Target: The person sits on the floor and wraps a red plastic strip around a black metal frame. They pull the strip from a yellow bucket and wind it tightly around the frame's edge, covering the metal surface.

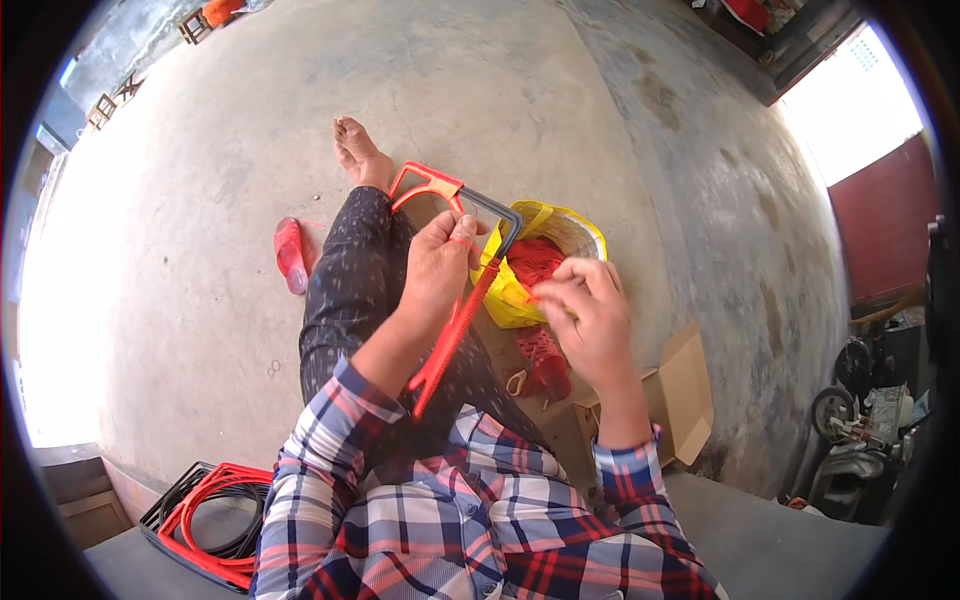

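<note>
Over my lap is an angular black frame (487, 203), wrapped along its long lower side and top end in red cord (462, 325). A tan band crosses the wrapping near the far corner. My left hand (440, 262) is closed inside the frame, thumb and fingers pinched on a red strand. My right hand (592, 318) is raised to the right of the frame, its fingers bent together, with a bit of red strand showing at the tips; motion blurs it slightly. Beyond it stands an open yellow bag (598, 240) holding a bundle of red cord (535, 262).
A red slipper (290, 256) lies left of my leg; another red shoe (545, 365) and scissors (516, 383) lie below the bag. An open cardboard box (685, 395) stands at right. Red and black frames (215, 520) are stacked at lower left. A motorcycle (865, 440) is far right.
</note>
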A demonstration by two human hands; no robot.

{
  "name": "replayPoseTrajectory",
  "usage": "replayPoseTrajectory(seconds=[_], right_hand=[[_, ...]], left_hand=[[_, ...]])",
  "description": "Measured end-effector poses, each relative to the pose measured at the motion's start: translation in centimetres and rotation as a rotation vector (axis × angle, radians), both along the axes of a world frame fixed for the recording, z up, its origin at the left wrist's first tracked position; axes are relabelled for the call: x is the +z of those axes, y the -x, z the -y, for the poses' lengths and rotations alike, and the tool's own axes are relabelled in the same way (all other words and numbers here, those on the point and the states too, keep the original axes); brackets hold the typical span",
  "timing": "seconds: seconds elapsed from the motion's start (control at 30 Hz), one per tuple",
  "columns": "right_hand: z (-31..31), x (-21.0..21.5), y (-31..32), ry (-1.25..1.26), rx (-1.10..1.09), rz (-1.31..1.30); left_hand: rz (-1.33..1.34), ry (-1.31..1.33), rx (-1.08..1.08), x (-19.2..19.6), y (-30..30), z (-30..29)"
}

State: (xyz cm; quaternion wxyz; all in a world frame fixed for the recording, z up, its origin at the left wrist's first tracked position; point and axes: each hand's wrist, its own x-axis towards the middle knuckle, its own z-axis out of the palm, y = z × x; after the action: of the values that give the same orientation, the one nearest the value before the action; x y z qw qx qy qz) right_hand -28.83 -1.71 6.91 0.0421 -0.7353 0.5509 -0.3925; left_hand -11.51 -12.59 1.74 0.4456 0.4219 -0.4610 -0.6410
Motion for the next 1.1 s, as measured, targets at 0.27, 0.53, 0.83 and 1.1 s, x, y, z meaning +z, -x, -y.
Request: replayPoseTrajectory(seconds=[0.27,0.53,0.83,1.1], right_hand=[[7.1,-9.4,-2.4,-0.480,-0.129,0.798],[3.9,-6.4,-2.2,-0.178,-0.056,0.695],[4.2,-6.6,-2.5,-0.049,0.028,0.624],[3.2,-6.3,-0.8,-0.061,0.334,1.487]], left_hand=[[0.301,-0.169,-0.288,-3.2,0.4,2.9],[-0.127,-0.328,-0.281,-0.1,-2.1,1.1],[-0.116,-0.299,-0.320,2.2,-1.8,-0.4],[-0.102,-0.312,-0.261,-0.6,-1.5,0.8]])
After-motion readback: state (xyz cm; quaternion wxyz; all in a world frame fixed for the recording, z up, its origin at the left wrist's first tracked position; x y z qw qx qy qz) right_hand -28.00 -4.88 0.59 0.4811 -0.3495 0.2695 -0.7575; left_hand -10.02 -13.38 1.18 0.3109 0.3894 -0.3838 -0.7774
